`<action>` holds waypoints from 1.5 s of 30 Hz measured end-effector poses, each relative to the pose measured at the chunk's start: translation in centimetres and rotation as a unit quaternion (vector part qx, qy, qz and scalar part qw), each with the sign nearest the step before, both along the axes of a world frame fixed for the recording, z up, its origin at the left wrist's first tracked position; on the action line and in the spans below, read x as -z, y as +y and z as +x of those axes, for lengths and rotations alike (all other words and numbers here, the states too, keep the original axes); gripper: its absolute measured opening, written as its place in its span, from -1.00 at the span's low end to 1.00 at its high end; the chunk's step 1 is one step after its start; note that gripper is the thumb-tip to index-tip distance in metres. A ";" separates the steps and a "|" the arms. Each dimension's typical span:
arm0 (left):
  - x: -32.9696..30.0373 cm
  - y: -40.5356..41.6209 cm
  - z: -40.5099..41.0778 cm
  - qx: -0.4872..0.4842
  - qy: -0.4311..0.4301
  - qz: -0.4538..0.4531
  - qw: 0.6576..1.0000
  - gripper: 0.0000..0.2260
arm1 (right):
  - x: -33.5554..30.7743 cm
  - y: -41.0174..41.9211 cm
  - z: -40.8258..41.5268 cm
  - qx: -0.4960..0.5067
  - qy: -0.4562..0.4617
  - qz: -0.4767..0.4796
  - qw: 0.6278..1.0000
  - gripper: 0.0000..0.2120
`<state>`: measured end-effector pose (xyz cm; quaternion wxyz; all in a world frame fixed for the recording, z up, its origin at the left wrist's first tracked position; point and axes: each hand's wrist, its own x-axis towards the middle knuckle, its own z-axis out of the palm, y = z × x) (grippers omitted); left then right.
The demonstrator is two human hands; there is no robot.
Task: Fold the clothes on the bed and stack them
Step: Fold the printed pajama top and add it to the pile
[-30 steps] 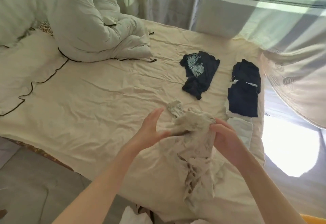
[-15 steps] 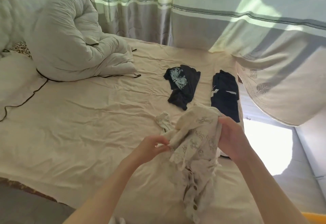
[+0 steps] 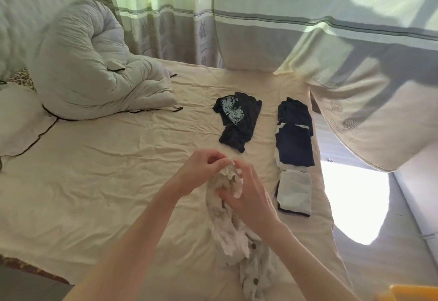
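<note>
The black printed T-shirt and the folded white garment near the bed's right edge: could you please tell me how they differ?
The black T-shirt is dark with a pale print; the white garment is plain and light. The T-shirt lies crumpled and unfolded; the white garment is folded into a neat rectangle. The T-shirt sits farther from the person. Both rest on the bed, untouched.

daylight through curtains [image 3: 166,16] | floor glare right | edges bowed | fingers possibly motion-blurred

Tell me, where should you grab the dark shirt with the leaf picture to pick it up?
Probably the top edge by the leaf print on the dark shirt, reaching from the near side. It lies crumpled and loose on the bed, apart from the stacks, so pinching both upper corners should let it hang open.
</note>
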<state>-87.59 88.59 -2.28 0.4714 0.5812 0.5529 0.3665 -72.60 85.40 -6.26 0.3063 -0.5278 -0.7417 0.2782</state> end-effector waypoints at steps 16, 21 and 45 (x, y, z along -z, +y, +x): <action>2.0 -2.9 -2.3 0.086 -0.007 -0.057 0.995 -0.82 | -3.1 3.3 1.6 0.021 0.310 -0.349 0.884 -0.78; 2.7 -3.5 -4.0 0.079 0.018 -0.074 0.994 -0.69 | -4.2 4.3 2.9 0.022 0.349 -0.382 0.856 -0.79; 7.7 -7.3 -8.8 0.027 0.232 -0.077 0.969 -0.60 | 0.0 1.0 -0.4 -0.157 -0.221 0.078 0.959 -0.88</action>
